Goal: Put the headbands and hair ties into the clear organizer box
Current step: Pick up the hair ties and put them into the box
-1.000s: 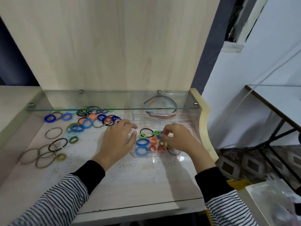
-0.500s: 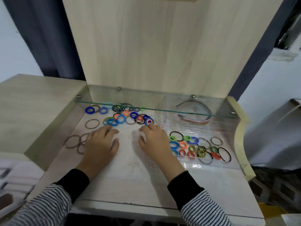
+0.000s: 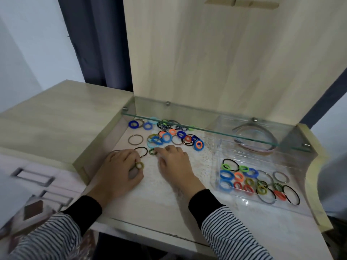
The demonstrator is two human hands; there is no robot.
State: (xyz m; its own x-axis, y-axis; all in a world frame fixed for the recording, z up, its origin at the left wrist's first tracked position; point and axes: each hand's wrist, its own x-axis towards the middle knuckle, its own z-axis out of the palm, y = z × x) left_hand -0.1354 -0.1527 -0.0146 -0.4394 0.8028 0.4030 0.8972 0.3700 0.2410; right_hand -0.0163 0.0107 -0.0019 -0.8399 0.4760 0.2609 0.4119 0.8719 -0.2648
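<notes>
Flanking bare desk (image 3: 150,177): left hand (image 3: 118,171), right hand (image 3: 174,166).

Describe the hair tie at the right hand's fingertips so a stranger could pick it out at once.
Start at the glass shelf across the desk's back, then drop to the pile of loose hair ties beneath it. At the pile's near edge, by the right hand fingertips, lies a small green-and-black striped hair tie; its neighbours are a thin black loop and plain blue or orange rings.

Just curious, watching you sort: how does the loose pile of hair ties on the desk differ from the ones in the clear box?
The loose pile lies overlapping on the bare desk, under the glass shelf; the boxed ties lie mostly side by side inside the clear organizer box, nearer the front. Both mix blue, orange, green and black rings.
</notes>
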